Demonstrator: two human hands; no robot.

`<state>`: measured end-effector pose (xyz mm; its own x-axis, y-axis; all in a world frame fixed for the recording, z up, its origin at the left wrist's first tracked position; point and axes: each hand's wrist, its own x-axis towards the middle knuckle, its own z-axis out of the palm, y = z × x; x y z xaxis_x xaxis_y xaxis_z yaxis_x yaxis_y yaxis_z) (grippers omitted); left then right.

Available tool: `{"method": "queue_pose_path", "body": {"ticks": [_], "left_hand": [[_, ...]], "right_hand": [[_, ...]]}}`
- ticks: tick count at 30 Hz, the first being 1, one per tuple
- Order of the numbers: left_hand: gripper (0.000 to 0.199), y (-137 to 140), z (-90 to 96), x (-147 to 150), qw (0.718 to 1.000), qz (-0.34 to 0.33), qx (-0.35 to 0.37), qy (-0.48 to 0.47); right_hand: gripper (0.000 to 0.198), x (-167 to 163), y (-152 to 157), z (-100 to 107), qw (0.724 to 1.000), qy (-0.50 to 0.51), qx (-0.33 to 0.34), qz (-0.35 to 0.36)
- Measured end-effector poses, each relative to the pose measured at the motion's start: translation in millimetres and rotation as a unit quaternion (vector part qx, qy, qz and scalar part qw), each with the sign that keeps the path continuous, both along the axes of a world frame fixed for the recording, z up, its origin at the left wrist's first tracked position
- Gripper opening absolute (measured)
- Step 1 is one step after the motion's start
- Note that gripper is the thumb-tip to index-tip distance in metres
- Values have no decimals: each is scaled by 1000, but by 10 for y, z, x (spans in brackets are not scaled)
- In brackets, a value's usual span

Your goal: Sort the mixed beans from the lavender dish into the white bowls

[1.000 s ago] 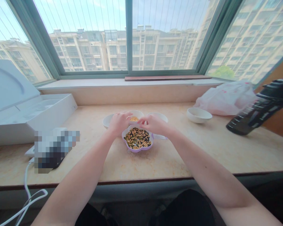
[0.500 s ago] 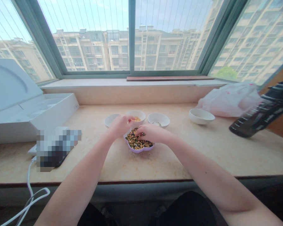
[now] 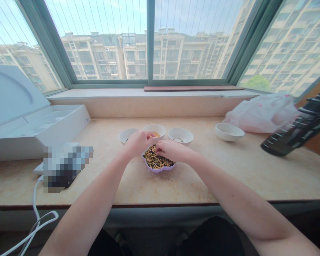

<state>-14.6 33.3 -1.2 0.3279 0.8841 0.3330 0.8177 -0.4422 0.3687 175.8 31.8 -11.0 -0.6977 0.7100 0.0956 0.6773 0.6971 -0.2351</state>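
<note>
A lilac, wavy-rimmed dish [image 3: 160,170] full of mixed dark and yellow beans [image 3: 157,161] lies in front of me. My right hand [image 3: 173,150] reaches over its right side, fingertips drawn together down at the beans; what they pinch is hidden. My left hand [image 3: 138,143] is over the dish's far left edge, fingers curled together beside the middle white bowl [image 3: 158,128], which has yellow beans in it. Partly behind that hand is the left white bowl [image 3: 124,136], with something dark inside. The right white bowl [image 3: 186,136] contains a few small greenish bits.
Farther right are another white bowl [image 3: 229,132], a plastic bag [image 3: 261,113] and a dark bottle [image 3: 288,131]. On the left stand an open white box [image 3: 61,124] and a pixelated item [image 3: 65,170] with a white cable [image 3: 34,199]. A window ledge runs behind.
My right hand's fingers have drawn closer together at the beans. My left hand has shifted only slightly, its fingers still curled by the middle bowl. The view has moved a little.
</note>
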Motion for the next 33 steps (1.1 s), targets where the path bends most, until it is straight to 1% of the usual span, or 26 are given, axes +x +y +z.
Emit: {"method": "queue_pose_path", "body": {"ticks": [5, 7, 9, 10, 11, 12, 13, 14, 16, 17, 18, 20, 21, 23, 26, 29, 31, 32, 33], "left_hand": [[27, 12, -10, -3, 1000, -5, -1, -3], [27, 13, -2, -5, 1000, 0, -3, -9], [27, 6, 16, -8, 1000, 7, -6, -14], [27, 0, 29, -8, 1000, 9, -7, -15], [27, -9, 43, -7, 1000, 9, -9, -14], [27, -19, 57, -5, 1000, 11, -11, -10], [27, -29, 70, -2, 1000, 13, -14, -7], [27, -39, 80, 4, 1000, 14, -17, -3], [27, -55, 92, 16, 1000, 14, -21, 2], [27, -60, 92, 23, 1000, 13, -22, 3], [27, -62, 90, 28, 1000, 10, -21, 5], [27, -59, 79, 36, 1000, 5, -15, 8], [27, -57, 73, 38, 1000, 4, -12, 9], [27, -54, 65, 40, 1000, 1, -8, 12], [28, -65, 69, 42, 1000, -7, -8, 11], [28, -94, 82, 51, 999, -37, -16, 9], [27, -117, 89, 62, 998, -63, -23, 10], [27, -129, 91, 69, 997, -74, -27, 12], [26, -141, 93, 77, 996, -83, -29, 14]], "right_hand": [[19, -8, -8, 16, 1000, -2, -14, -20], [18, 0, -8, 47, 999, 27, -27, -23], [17, 15, -6, 96, 994, 90, -64, -25], [16, 25, -5, 124, 986, 133, -99, -25], [18, 37, -5, 153, 972, 182, -145, -21], [22, 49, -5, 181, 951, 237, -200, -11], [28, 62, -8, 208, 921, 293, -257, 4], [34, 75, -12, 232, 884, 348, -313, 22], [42, 101, -25, 274, 800, 438, -407, 54], [44, 113, -32, 291, 762, 469, -442, 64], [44, 123, -40, 305, 730, 491, -471, 69], [41, 139, -50, 326, 683, 513, -515, 71], [40, 144, -53, 333, 667, 517, -532, 70], [39, 148, -57, 344, 643, 522, -556, 70], [38, 144, -63, 352, 624, 524, -576, 68], [38, 138, -75, 353, 625, 522, -576, 67], [40, 133, -80, 347, 641, 517, -563, 66], [42, 130, -78, 343, 656, 513, -550, 64], [44, 127, -71, 337, 677, 507, -530, 61]]}}
